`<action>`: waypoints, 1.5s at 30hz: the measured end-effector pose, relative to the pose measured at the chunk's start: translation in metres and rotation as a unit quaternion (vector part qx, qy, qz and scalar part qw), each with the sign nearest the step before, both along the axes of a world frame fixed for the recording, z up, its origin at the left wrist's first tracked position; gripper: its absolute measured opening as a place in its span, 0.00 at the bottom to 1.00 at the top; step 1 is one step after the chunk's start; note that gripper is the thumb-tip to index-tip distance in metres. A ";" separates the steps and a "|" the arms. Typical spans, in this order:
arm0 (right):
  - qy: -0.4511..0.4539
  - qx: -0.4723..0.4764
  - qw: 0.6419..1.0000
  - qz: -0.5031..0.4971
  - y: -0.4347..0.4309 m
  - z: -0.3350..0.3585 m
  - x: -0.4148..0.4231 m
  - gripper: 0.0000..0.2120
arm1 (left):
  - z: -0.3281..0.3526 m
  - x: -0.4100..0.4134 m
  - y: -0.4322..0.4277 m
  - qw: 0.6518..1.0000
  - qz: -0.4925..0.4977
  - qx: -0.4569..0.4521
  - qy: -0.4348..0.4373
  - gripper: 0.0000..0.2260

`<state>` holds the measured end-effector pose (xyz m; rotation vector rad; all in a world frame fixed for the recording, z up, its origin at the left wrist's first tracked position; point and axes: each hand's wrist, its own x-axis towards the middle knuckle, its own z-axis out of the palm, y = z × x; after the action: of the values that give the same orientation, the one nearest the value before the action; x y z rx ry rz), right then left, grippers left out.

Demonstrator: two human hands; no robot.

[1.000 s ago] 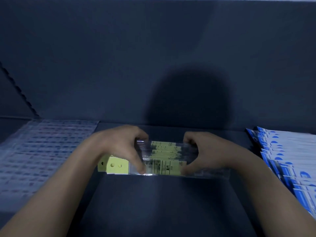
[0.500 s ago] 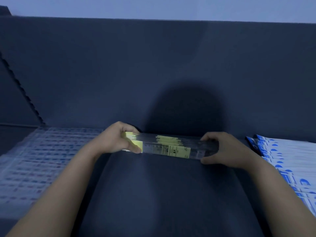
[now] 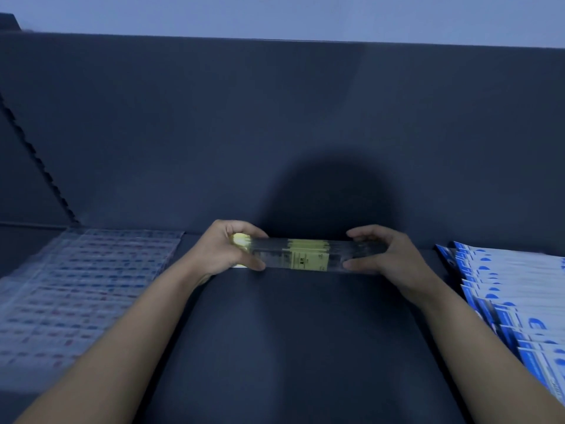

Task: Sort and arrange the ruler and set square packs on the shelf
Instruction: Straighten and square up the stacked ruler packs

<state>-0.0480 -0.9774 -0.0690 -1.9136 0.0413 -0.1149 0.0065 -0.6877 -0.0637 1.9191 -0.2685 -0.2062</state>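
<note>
A stack of clear ruler packs with yellow labels (image 3: 308,255) lies crosswise near the back of the dark shelf (image 3: 290,347), close to the back wall. My left hand (image 3: 226,249) grips the stack's left end, thumb in front and fingers over the top. My right hand (image 3: 382,255) grips its right end the same way. The stack's far edge is partly hidden by my fingers.
A flat clear pack with rows of small red and blue printing (image 3: 76,286) lies on the shelf's left side. A row of blue-and-white packs (image 3: 519,295) stands overlapped along the right. The shelf's back wall (image 3: 275,133) rises right behind the stack.
Both hands have carried the ruler stack away from me toward the back wall. They have slid outward from its middle to its two ends, and the loose packs are now squared together.
</note>
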 end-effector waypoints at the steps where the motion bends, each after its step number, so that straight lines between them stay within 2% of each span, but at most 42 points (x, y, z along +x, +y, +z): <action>1: -0.001 0.015 1.000 -0.004 0.002 -0.001 0.000 0.24 | 0.000 0.000 -0.001 1.000 0.004 -0.004 0.003 0.21; 6: 0.027 0.036 0.999 0.006 -0.005 0.001 0.000 0.26 | 0.000 0.004 0.005 1.000 0.001 0.014 0.011 0.22; 12: 0.006 0.055 0.998 -0.006 0.006 -0.003 0.000 0.25 | -0.003 0.002 -0.002 0.999 0.029 -0.034 0.018 0.22; 18: 0.004 -0.051 0.999 0.007 0.003 -0.001 0.001 0.24 | -0.002 0.003 -0.002 1.000 0.021 -0.008 -0.009 0.20; 20: 0.010 -0.053 0.998 0.017 0.001 -0.001 0.001 0.23 | 0.000 0.004 0.000 1.000 0.014 0.003 -0.002 0.21; 24: 0.009 -0.017 1.000 0.009 0.004 -0.003 0.002 0.22 | -0.002 0.001 -0.005 0.997 0.034 -0.055 0.040 0.23; 30: -0.015 0.037 0.999 -0.007 0.008 -0.003 0.001 0.21 | -0.005 0.002 -0.009 0.993 0.051 -0.101 0.030 0.22; 35: 0.000 0.060 0.998 0.018 0.004 -0.001 -0.001 0.25 | -0.007 0.005 -0.006 0.998 0.055 -0.033 -0.003 0.25; 39: 0.000 0.086 0.996 0.011 0.003 -0.005 0.001 0.29 | -0.010 0.005 -0.009 0.996 0.070 -0.048 0.026 0.27; 45: -0.042 0.134 0.990 0.026 0.000 -0.007 0.005 0.26 | -0.008 0.004 -0.011 0.996 0.068 -0.064 0.003 0.25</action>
<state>-0.0434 -0.9773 -0.0756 -1.6390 -0.0478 -0.1472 0.0104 -0.6984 -0.0721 1.8018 -0.1430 -0.1029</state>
